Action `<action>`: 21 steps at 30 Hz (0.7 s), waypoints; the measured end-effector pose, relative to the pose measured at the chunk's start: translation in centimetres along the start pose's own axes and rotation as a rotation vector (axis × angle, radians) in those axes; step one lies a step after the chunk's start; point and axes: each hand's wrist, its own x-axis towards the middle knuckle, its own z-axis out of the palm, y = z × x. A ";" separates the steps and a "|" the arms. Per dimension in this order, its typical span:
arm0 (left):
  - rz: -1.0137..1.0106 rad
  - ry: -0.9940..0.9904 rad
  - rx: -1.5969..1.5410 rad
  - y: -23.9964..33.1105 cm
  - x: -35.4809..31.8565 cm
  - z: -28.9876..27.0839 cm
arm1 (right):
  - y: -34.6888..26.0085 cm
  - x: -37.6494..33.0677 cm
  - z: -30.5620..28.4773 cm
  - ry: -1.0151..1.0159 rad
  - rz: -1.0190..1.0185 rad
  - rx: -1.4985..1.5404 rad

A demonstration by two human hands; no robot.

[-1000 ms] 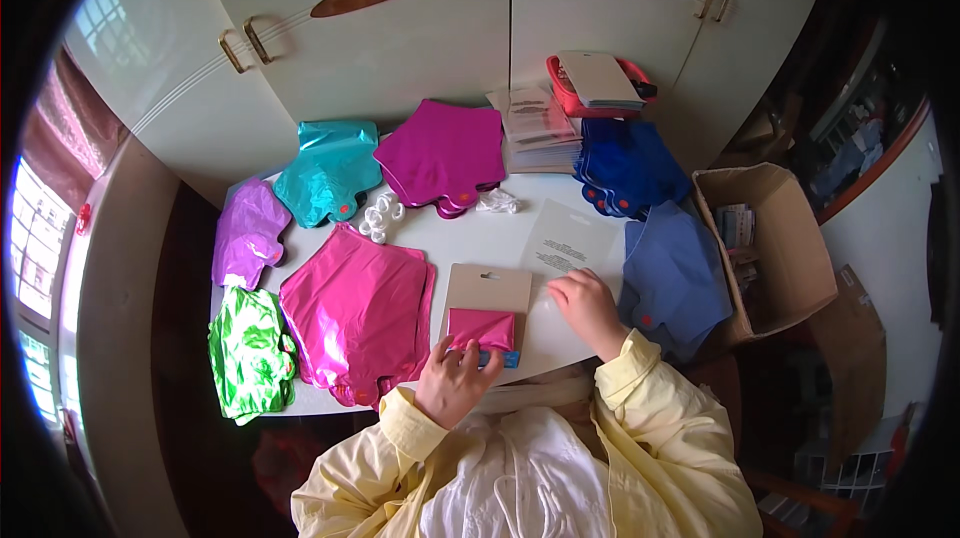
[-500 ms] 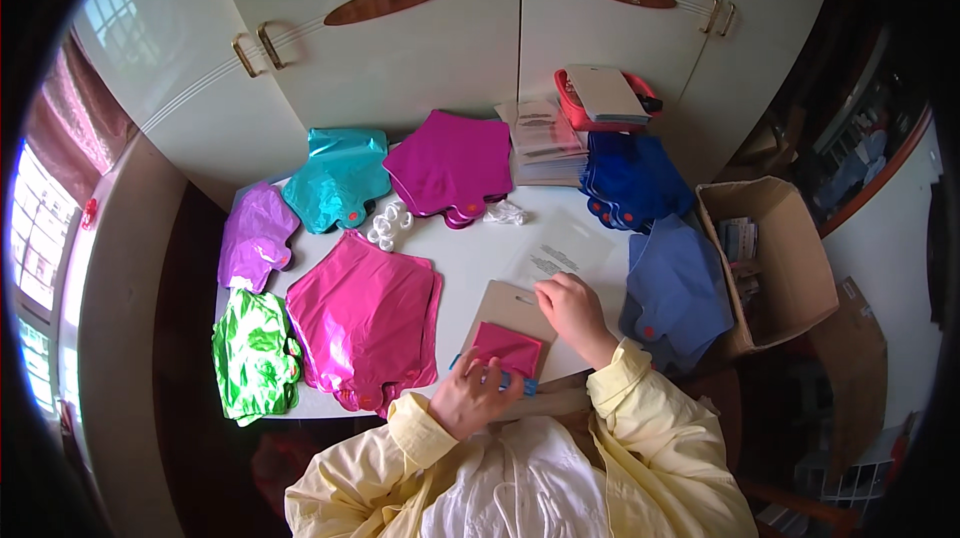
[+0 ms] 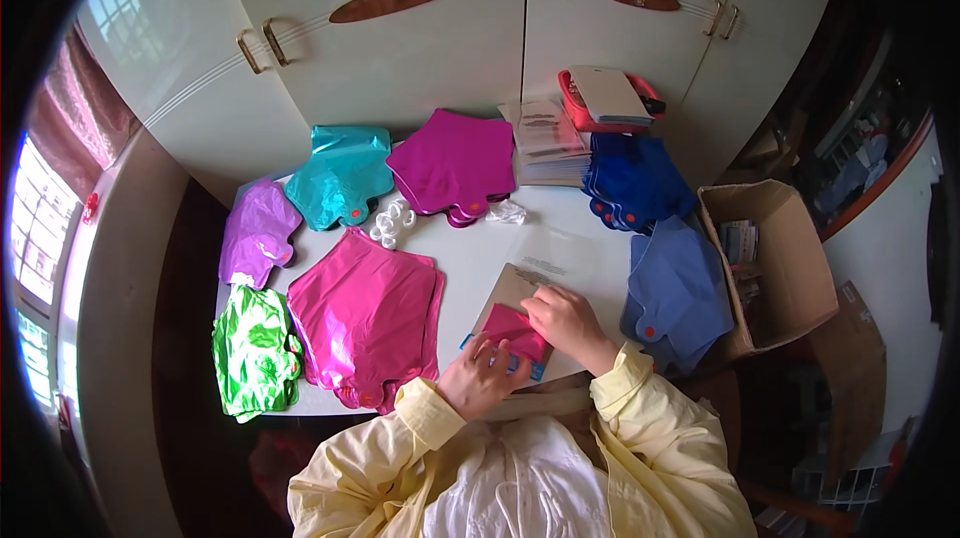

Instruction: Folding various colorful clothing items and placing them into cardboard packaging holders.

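A folded pink foil balloon (image 3: 510, 324) lies on a grey-brown card (image 3: 512, 286) at the table's near edge, its surface now buckled. My right hand (image 3: 572, 325) pinches its right side with curled fingers. My left hand (image 3: 483, 378) grips its near left edge, thumb and fingers bent over it. A blue strip (image 3: 537, 372) shows beneath the foil and hands. Just beyond the card lies a clear plastic bag (image 3: 575, 253) with small print. The fingertips' exact hold is partly hidden.
Flat foil balloons lie around: large pink (image 3: 365, 323), green (image 3: 250, 353), lilac (image 3: 258, 235), teal (image 3: 342, 178), magenta (image 3: 455, 163), dark blue (image 3: 638, 181) and pale blue (image 3: 678, 283). White ribbon coils (image 3: 392, 223), stacked plastic bags (image 3: 550, 143), a red basket (image 3: 655, 103) and a cardboard box (image 3: 790, 268) stand nearby.
My right hand has come down and left onto the pink foil, which has gone from flat to buckled. The card has shifted right and slightly away.
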 end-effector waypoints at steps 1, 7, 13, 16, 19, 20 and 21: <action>0.006 0.009 0.011 -0.1 0.1 0.3 | 0.0 0.1 -0.1 -0.010 -0.002 0.013; 0.000 0.065 0.017 -0.8 1.3 1.5 | 0.4 0.3 0.1 -0.004 -0.028 0.031; -0.081 0.091 -0.031 -0.5 1.1 1.6 | 0.5 0.0 -1.0 0.038 -0.025 0.145; -0.184 0.072 -0.108 -0.6 1.2 0.4 | -1.3 -1.5 -1.3 0.428 0.363 0.325; -0.259 0.056 -0.177 -0.2 1.1 0.0 | -3.6 -4.1 -1.3 0.574 0.895 1.391; -0.275 0.061 -0.196 0.2 1.1 0.0 | -4.3 -4.4 -1.6 0.486 0.913 1.703; -0.290 0.067 -0.215 0.5 1.2 0.0 | -5.0 -5.0 -1.7 0.403 0.975 1.956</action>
